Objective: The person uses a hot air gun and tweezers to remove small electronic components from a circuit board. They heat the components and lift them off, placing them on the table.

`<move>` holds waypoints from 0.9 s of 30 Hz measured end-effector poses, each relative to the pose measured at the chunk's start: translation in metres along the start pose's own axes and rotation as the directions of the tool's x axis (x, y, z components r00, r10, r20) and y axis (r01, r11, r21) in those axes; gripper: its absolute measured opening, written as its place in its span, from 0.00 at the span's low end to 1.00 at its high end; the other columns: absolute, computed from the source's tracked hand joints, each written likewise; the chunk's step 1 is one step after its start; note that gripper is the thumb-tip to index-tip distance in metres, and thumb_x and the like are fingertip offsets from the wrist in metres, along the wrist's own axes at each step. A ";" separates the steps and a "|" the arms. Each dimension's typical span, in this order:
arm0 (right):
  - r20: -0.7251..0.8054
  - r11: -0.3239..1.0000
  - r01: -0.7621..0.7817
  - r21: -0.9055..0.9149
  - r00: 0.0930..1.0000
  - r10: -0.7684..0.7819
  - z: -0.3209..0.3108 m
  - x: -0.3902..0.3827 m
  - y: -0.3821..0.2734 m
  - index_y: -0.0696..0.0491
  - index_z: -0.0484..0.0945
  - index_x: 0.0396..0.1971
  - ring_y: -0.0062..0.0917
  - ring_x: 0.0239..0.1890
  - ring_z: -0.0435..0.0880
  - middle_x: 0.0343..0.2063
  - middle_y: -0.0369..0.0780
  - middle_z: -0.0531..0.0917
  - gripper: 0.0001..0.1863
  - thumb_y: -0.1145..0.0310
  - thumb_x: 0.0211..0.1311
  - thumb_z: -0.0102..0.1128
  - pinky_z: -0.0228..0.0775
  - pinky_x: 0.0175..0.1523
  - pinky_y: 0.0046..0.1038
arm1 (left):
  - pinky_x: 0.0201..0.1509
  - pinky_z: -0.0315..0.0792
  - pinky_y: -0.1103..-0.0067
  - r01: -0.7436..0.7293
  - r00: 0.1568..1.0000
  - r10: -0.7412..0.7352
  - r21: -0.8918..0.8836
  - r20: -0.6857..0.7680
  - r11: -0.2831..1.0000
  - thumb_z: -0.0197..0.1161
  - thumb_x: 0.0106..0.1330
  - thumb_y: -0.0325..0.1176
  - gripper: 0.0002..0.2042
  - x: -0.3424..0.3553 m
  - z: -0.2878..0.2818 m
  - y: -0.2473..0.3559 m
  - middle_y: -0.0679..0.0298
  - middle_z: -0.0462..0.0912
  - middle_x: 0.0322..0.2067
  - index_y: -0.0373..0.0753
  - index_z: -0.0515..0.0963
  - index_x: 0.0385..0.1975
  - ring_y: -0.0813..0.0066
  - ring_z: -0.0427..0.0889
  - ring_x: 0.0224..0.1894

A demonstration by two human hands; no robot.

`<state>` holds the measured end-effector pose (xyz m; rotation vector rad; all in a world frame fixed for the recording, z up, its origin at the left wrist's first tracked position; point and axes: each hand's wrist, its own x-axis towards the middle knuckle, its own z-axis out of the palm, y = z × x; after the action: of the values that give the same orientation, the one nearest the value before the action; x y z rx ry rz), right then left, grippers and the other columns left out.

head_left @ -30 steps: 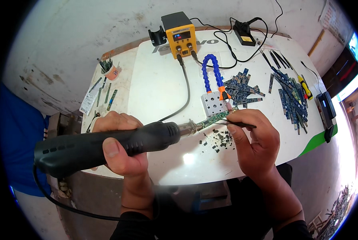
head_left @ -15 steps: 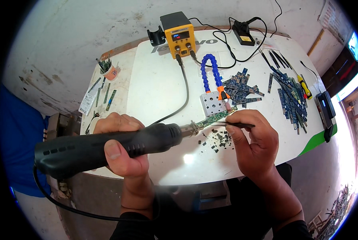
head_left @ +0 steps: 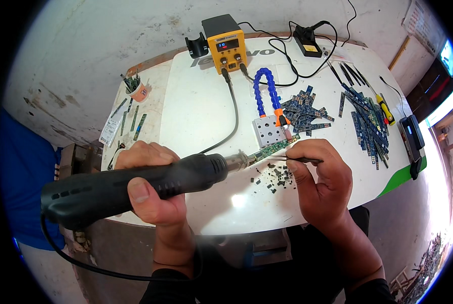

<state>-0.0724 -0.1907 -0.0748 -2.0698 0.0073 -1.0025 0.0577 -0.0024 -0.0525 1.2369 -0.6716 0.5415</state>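
Observation:
My left hand (head_left: 155, 200) is wrapped round a black hot air gun (head_left: 130, 188), its metal nozzle aimed right at a narrow green circuit board (head_left: 269, 150). A clip on a blue segmented flexible arm (head_left: 265, 81), rising from a silvery metal block (head_left: 268, 133), holds the board's far end. In a pinch, my right hand (head_left: 321, 175) has dark tweezers (head_left: 303, 159), their tips pointing left just beside the board. Whether the tips touch it I cannot tell. Small black chips (head_left: 277, 177) lie scattered on the white table below.
A yellow soldering station (head_left: 226, 45) stands at the back, cabled to the tools. Piles of circuit strips (head_left: 305, 114) lie right of the block, with a yellow screwdriver (head_left: 384, 109) farther right. A cup of tools (head_left: 137, 91) is at the left, a soldering iron stand (head_left: 307, 43) behind.
The hot air gun and my left hand have shifted slightly left. My right hand with the tweezers has barely moved, and the board stays in place.

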 end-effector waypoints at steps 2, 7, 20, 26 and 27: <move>-0.010 1.000 0.004 0.005 1.000 -0.004 0.000 0.000 -0.001 0.60 0.79 0.36 0.36 0.40 0.86 0.36 0.45 0.85 0.06 0.83 0.58 0.63 0.79 0.47 0.31 | 0.26 0.62 0.83 -0.018 1.000 0.018 0.029 -0.001 0.999 0.50 0.64 0.55 0.23 0.003 0.000 0.004 0.63 0.67 0.24 0.36 0.69 0.28 0.77 0.65 0.23; -0.036 0.998 -0.002 0.065 0.999 0.005 0.001 0.000 0.000 0.60 0.79 0.35 0.36 0.39 0.86 0.36 0.45 0.85 0.06 0.83 0.58 0.63 0.78 0.46 0.31 | 0.26 0.64 0.79 -0.155 0.981 0.149 0.041 0.125 0.987 0.54 0.64 0.65 0.32 0.016 -0.013 0.016 0.59 0.70 0.23 0.33 0.73 0.29 0.73 0.70 0.21; -0.047 0.987 -0.110 0.119 0.992 0.116 0.001 -0.002 -0.003 0.61 0.80 0.36 0.35 0.40 0.85 0.37 0.46 0.84 0.04 0.81 0.61 0.62 0.78 0.45 0.29 | 0.40 0.71 0.81 -0.014 0.955 0.053 -0.135 0.291 0.991 0.59 0.50 0.79 0.43 0.003 -0.003 0.019 0.53 0.82 0.33 0.38 0.70 0.39 0.73 0.78 0.31; -0.057 0.985 -0.100 0.141 0.992 0.109 0.001 -0.002 -0.002 0.61 0.80 0.36 0.35 0.40 0.85 0.37 0.46 0.84 0.05 0.81 0.61 0.62 0.79 0.45 0.29 | 0.36 0.67 0.84 -0.109 0.974 0.120 -0.070 0.191 0.992 0.45 0.57 0.81 0.43 0.000 0.010 0.013 0.54 0.79 0.28 0.38 0.64 0.45 0.75 0.73 0.26; -0.060 0.985 -0.095 0.143 0.993 0.105 0.000 -0.002 -0.002 0.61 0.80 0.37 0.35 0.40 0.85 0.37 0.46 0.84 0.05 0.81 0.61 0.62 0.79 0.45 0.29 | 0.38 0.69 0.83 -0.102 0.971 0.122 -0.107 0.206 0.989 0.46 0.57 0.79 0.43 0.001 0.006 0.015 0.53 0.81 0.30 0.38 0.64 0.46 0.74 0.75 0.27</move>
<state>-0.0744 -0.1883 -0.0747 -1.8887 0.0729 -0.9821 0.0465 -0.0047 -0.0409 1.1808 -0.9419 0.4681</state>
